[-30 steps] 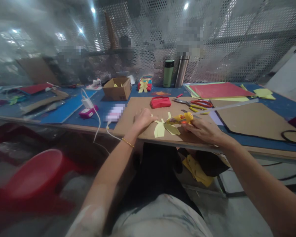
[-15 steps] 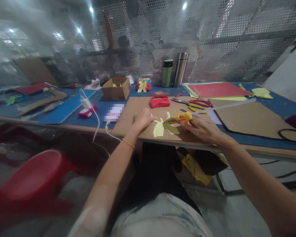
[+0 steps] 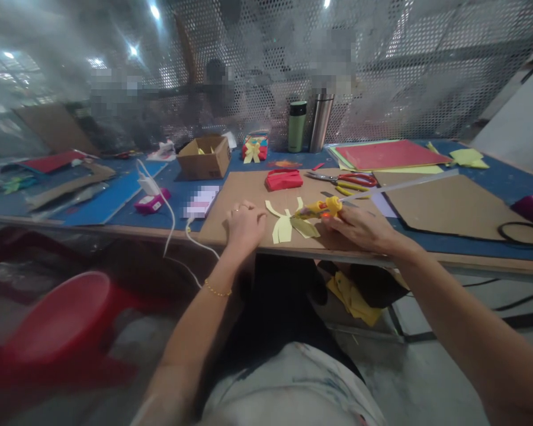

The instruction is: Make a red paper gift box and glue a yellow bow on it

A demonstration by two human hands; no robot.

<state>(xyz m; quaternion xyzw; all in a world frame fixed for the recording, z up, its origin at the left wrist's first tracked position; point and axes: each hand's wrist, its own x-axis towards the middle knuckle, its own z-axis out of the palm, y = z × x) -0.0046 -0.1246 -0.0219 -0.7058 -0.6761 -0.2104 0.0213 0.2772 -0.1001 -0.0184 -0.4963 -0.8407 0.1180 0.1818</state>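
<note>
My right hand point(image 3: 362, 228) is wrapped round a yellow hot glue gun point(image 3: 317, 208), which has a small red light glowing on it and a long clear glue stick point(image 3: 408, 186) poking out of its back. The gun's nozzle points left and meets the middle of a pale yellow paper bow point(image 3: 282, 229) on a sheet of brown cardboard point(image 3: 231, 192). Just left of the bow, my left hand point(image 3: 245, 226) rests on the cardboard, loosely curled and apart from the paper; no object shows in it. A folded red piece point(image 3: 284, 180) lies behind the bow.
Red-handled pliers point(image 3: 344, 178) and a yellow-handled tool point(image 3: 350, 188) lie behind my right hand. Farther back are a cardboard box point(image 3: 204, 158), a small bow-topped box point(image 3: 254, 149), two bottles point(image 3: 297, 129) and red sheets point(image 3: 391, 155). A white cable point(image 3: 171, 219) hangs over the front edge.
My left hand has let go of the bow's left strip and drawn back to the left and slightly down. The glue gun's nozzle stays at the bow's middle.
</note>
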